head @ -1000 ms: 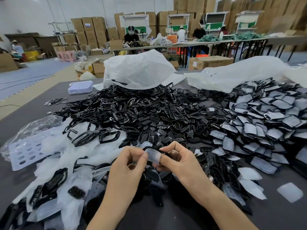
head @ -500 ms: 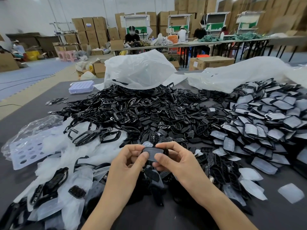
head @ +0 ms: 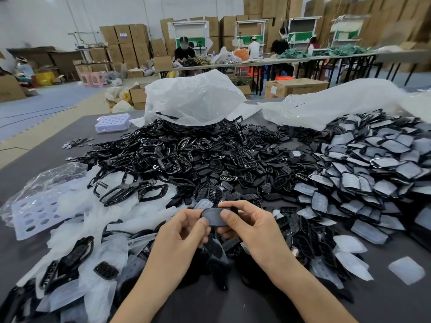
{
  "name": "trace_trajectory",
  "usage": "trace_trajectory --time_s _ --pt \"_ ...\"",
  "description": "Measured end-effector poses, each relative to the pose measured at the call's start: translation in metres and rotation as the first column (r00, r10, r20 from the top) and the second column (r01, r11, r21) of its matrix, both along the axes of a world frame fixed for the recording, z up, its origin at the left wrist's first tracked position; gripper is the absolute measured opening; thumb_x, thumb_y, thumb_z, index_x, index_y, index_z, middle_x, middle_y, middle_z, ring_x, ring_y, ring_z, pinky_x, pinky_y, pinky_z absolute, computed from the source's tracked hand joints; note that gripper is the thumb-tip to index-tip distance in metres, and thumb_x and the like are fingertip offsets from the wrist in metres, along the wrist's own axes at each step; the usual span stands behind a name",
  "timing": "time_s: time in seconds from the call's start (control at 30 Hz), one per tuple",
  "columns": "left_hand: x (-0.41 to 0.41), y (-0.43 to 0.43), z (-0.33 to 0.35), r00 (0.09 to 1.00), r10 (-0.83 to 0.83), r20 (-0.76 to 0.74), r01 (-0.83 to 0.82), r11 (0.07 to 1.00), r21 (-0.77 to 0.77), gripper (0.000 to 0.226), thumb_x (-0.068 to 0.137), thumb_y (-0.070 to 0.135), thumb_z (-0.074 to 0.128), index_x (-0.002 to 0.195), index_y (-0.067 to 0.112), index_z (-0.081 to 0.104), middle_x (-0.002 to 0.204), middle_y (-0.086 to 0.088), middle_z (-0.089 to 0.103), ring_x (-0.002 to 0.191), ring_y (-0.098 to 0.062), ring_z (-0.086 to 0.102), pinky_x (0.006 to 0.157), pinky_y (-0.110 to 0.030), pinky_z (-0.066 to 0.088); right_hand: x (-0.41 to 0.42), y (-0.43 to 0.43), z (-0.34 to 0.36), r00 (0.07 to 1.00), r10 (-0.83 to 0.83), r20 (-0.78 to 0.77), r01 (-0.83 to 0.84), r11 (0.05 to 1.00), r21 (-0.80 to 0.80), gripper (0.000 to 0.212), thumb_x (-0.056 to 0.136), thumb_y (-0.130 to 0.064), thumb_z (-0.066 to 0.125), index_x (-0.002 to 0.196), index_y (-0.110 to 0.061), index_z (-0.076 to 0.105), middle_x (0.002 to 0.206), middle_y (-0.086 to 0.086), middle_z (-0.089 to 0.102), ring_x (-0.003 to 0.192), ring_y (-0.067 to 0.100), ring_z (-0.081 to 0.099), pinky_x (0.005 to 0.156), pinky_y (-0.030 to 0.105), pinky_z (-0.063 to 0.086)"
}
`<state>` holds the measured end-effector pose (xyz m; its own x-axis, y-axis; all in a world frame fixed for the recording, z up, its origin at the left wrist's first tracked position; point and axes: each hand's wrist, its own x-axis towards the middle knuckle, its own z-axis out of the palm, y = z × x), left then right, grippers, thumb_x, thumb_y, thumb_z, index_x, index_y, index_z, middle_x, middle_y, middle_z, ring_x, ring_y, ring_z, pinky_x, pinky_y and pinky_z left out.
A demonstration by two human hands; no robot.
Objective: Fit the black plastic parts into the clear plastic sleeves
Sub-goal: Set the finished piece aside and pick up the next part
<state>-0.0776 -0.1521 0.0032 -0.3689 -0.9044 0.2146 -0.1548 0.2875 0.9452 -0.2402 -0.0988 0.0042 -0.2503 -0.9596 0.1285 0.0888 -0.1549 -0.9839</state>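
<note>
Both hands meet over the near middle of the table and hold one black plastic part inside a clear sleeve (head: 213,216). My left hand (head: 182,231) pinches its left end with thumb and fingers. My right hand (head: 251,227) grips its right end, thumb on top. A big heap of bare black parts (head: 200,159) lies behind the hands. To the right spreads a pile of sleeved parts (head: 377,169). Empty clear sleeves (head: 407,270) lie loose at the near right.
The dark table (head: 396,306) also bears white plastic bags (head: 196,99) at the back, crumpled clear wrapping and a perforated white tray (head: 35,213) at the left, and a small lilac tray (head: 113,122). People work at tables far behind.
A second ago my hands held a pale, empty-looking sleeve; now the black part shows inside it. Both hands stayed in nearly the same place.
</note>
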Motion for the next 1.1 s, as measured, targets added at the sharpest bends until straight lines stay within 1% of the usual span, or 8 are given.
trace_trajectory --time_s 0.1,0.23,0.37,0.47,0.53,0.8,0.97,1.1 --pt "-0.004 0.001 -0.001 0.997 0.038 -0.061 -0.034 0.998 0.057 0.010 0.098 0.008 0.059 0.091 0.013 0.064 0.069 -0.003 0.070 0.059 -0.010 0.061 0.058 -0.018 0.050 -0.002 0.000 0.001 0.999 0.015 0.029 -0.015 1.000 0.008 0.023 0.098 -0.014 0.065 0.101 -0.032 0.079 0.090 0.006 0.078 0.082 0.018 0.076 0.074 0.023 0.058" --pt "-0.004 0.004 0.000 0.998 0.055 -0.039 -0.055 0.998 -0.003 0.010 0.097 0.015 0.061 0.087 0.018 0.062 0.072 -0.008 0.068 0.060 -0.013 0.061 0.062 -0.029 0.053 -0.003 -0.001 0.001 0.995 0.038 0.097 -0.042 0.998 0.037 0.022 0.099 -0.013 0.064 0.099 -0.029 0.080 0.092 0.008 0.078 0.081 0.020 0.075 0.074 0.024 0.058" --pt "-0.006 0.010 0.005 0.997 0.035 -0.067 -0.037 0.999 -0.030 0.012 0.096 0.008 0.061 0.089 0.018 0.061 0.072 -0.001 0.068 0.064 -0.006 0.060 0.063 -0.016 0.048 -0.002 -0.003 0.001 0.974 0.074 0.216 -0.088 0.995 0.054 0.020 0.098 -0.015 0.065 0.094 -0.026 0.080 0.089 0.008 0.077 0.076 0.017 0.073 0.069 0.023 0.057" --pt "-0.007 0.013 0.006 0.998 0.013 -0.054 -0.016 0.998 -0.055 0.023 0.096 0.009 0.061 0.086 0.030 0.063 0.075 -0.006 0.066 0.067 -0.010 0.058 0.066 -0.022 0.047 -0.002 -0.004 0.000 0.957 0.102 0.273 -0.118 0.992 0.044 0.018 0.096 -0.017 0.065 0.091 -0.026 0.080 0.088 0.009 0.076 0.073 0.016 0.071 0.066 0.022 0.056" --pt "-0.007 0.014 0.006 0.999 0.006 -0.043 -0.009 0.998 -0.063 0.027 0.096 0.010 0.061 0.086 0.035 0.062 0.075 -0.008 0.064 0.067 -0.013 0.055 0.066 -0.025 0.046 -0.002 -0.004 -0.001 0.955 0.113 0.275 -0.131 0.990 0.047 0.020 0.097 -0.016 0.065 0.089 -0.026 0.080 0.085 0.009 0.076 0.071 0.015 0.071 0.064 0.022 0.056" --pt "-0.008 0.018 0.009 0.999 -0.046 0.015 0.047 0.993 -0.106 0.035 0.095 0.007 0.060 0.087 0.042 0.064 0.070 0.012 0.067 0.066 -0.001 0.057 0.065 -0.009 0.043 0.001 -0.006 -0.005 0.966 0.118 0.230 -0.139 0.987 0.077 0.007 0.082 -0.026 0.072 0.082 -0.027 0.078 0.077 0.005 0.073 0.066 0.014 0.069 0.062 0.023 0.055" --pt "-0.008 0.018 0.005 0.998 -0.060 0.014 0.061 0.991 -0.115 0.032 0.095 0.008 0.061 0.087 0.040 0.066 0.077 0.000 0.070 0.074 -0.021 0.062 0.067 -0.020 0.049 -0.001 -0.004 -0.004 0.973 0.133 0.188 -0.153 0.984 0.096 0.005 0.079 -0.025 0.076 0.079 -0.030 0.077 0.077 0.007 0.073 0.065 0.016 0.067 0.062 0.026 0.054" --pt "-0.006 0.018 0.003 0.996 -0.064 0.059 0.072 0.987 -0.141 0.028 0.095 0.015 0.062 0.093 0.042 0.068 0.076 0.001 0.068 0.075 -0.022 0.062 0.071 -0.032 0.049 -0.004 -0.001 -0.001 0.977 0.139 0.163 -0.157 0.983 0.101 0.009 0.080 -0.021 0.077 0.075 -0.029 0.074 0.076 0.009 0.073 0.064 0.017 0.067 0.061 0.025 0.054"
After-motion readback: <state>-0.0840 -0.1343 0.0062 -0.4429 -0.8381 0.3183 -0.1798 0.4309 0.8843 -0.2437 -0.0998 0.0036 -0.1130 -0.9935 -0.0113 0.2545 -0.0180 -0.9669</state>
